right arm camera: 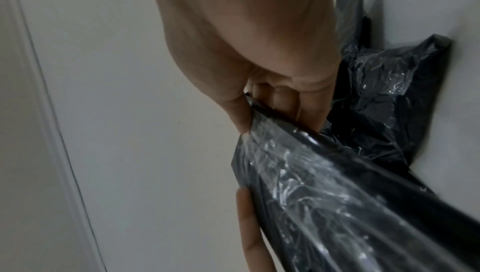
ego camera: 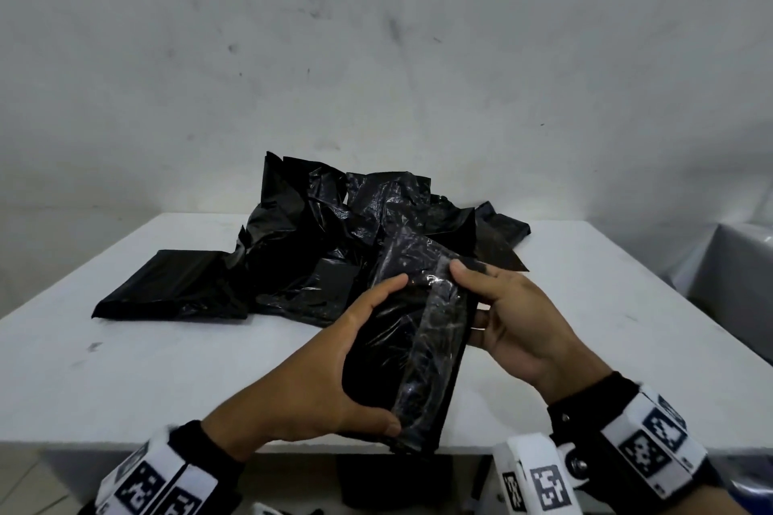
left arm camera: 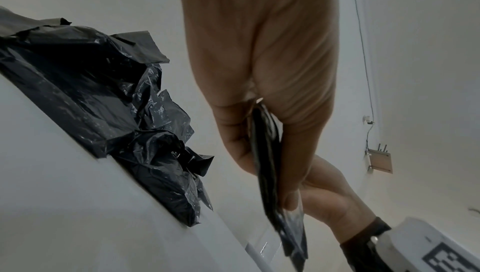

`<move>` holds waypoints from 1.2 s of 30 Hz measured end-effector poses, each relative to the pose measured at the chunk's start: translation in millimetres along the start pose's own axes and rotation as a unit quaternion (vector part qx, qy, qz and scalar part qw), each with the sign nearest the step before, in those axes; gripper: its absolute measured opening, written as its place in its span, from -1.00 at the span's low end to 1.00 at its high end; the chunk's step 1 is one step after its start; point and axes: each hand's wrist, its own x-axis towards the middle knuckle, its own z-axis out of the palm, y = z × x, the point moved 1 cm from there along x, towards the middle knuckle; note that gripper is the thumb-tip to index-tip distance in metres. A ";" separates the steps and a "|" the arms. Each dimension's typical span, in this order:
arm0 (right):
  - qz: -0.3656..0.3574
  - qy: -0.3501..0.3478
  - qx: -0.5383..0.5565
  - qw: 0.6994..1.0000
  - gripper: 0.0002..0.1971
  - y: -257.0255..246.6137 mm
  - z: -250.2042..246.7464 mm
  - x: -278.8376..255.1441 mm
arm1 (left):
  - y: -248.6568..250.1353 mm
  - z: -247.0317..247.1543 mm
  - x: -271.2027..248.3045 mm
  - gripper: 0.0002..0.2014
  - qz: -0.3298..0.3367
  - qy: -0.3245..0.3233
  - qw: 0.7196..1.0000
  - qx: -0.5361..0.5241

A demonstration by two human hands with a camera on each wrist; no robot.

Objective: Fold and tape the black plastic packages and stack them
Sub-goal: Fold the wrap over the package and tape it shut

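Both hands hold one folded black package (ego camera: 412, 343) in the air over the near edge of the bench (ego camera: 167, 368), clear of its top. Left hand (ego camera: 330, 372) wraps the package's left long side: fingers curled over the far part, thumb clamped on the near end. Right hand (ego camera: 518, 322) takes the right long side near the far end, thumb on the top face, fingers underneath; the right wrist view shows the same pinch on the package (right arm camera: 337, 194) edge. A strip of clear tape (ego camera: 435, 330) runs lengthwise down the top face, shiny and wrinkled. Long axis runs from the near bench edge up and away toward the pile (ego camera: 334, 238), far end tilted slightly right. Left grip covers most of the length, right grip only the far right edge, so the left hand carries it; the right thumb sits on the tape, likely pressing it down. The pile of loose black bags sits at the centre back of the bench, just beyond the package's far end; a flatter pack (ego camera: 167, 284) lies at its left, toward the left edge. No neat stack visible, so where to put this one is unclear. No brand, label or readable writing on any package; only square black-and-white marker codes on the wrist bands (ego camera: 652, 443).
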 end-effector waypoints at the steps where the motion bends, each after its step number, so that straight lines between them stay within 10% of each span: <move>1: 0.010 0.003 0.007 1.000 -0.72 0.3 -1.8 -0.2 | -2.3 -2.6 -0.8 0.23 -0.004 0.008 1.000 -0.003; 12: 0.021 0.111 -0.028 0.993 -0.96 46.4 -24.5 -13.3 | -53.3 -48.9 4.1 -0.18 -0.129 0.207 0.959 -0.144; 21: 0.116 0.173 -0.028 0.978 -0.77 121.6 -21.0 -21.9 | -93.0 -7.5 -2.2 -0.49 -0.141 0.093 0.944 0.282; 26: 0.107 0.192 -0.087 0.972 -0.77 126.6 -22.4 -19.4 | -76.4 44.1 -15.5 -0.11 -0.202 -0.122 0.900 0.366; 29: 0.079 0.191 -0.188 0.960 -0.69 125.9 -22.4 -18.1 | -91.5 51.3 -22.3 0.09 -0.222 -0.133 0.886 0.385; 33: -0.063 0.092 -0.601 0.791 -0.36 119.4 -9.4 -28.6 | -98.9 52.2 -20.1 0.19 -0.218 -0.137 0.879 0.402; 36: -0.049 -0.069 -0.699 0.710 -0.11 132.7 7.6 -29.5 | -99.1 52.5 -17.1 0.09 -0.230 -0.141 0.873 0.407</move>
